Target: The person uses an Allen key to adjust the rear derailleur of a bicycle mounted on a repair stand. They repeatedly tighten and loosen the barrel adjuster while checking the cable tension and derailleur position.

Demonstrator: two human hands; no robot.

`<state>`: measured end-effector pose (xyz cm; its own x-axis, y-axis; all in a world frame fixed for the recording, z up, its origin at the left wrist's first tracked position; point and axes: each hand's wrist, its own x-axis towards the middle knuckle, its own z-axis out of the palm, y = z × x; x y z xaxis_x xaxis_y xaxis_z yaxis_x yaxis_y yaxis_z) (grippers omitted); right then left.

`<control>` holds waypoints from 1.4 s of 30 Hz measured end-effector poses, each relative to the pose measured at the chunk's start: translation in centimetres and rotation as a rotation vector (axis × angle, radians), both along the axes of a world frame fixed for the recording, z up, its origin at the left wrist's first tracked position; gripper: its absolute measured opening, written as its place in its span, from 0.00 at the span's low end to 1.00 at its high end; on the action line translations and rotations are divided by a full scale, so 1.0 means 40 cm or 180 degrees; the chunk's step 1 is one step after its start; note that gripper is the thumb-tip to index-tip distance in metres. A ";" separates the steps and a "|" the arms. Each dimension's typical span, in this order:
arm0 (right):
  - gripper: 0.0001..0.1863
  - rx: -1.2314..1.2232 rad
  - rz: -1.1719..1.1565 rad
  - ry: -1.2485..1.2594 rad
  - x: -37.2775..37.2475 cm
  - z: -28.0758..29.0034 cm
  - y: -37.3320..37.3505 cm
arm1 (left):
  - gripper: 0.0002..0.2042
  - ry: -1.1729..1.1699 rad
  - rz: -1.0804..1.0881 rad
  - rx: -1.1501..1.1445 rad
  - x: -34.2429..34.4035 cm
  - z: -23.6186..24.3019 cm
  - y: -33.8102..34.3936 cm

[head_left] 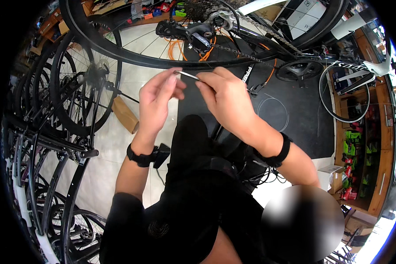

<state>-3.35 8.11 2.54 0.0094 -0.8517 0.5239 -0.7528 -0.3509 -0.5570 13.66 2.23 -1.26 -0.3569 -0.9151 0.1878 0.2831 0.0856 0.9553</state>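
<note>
A short, thin, pale rod (188, 75) spans the gap between my two hands; its exact kind I cannot make out. My left hand (156, 99) pinches its darker left end between thumb and fingertips. The right end disappears into the closed fingers of my right hand (229, 94). Just beyond my hands is a bicycle wheel with a black tyre (141, 62). Above it sit a black rear derailleur (198, 37) and a chain (246, 57), which runs toward the crankset (299, 69) at the right.
Several bicycles (53, 145) stand along the left, near a brown paper piece (125, 115) on the pale floor. Orange cable (176, 49) and a loop of thin wire (273, 113) lie on a dark mat (303, 119). A wooden cabinet (374, 193) lines the right.
</note>
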 end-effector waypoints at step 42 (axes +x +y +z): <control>0.12 0.2319 0.1212 -0.1877 -0.098 0.083 -0.007 | 0.11 0.0531 0.0139 0.0730 -0.093 0.064 -0.035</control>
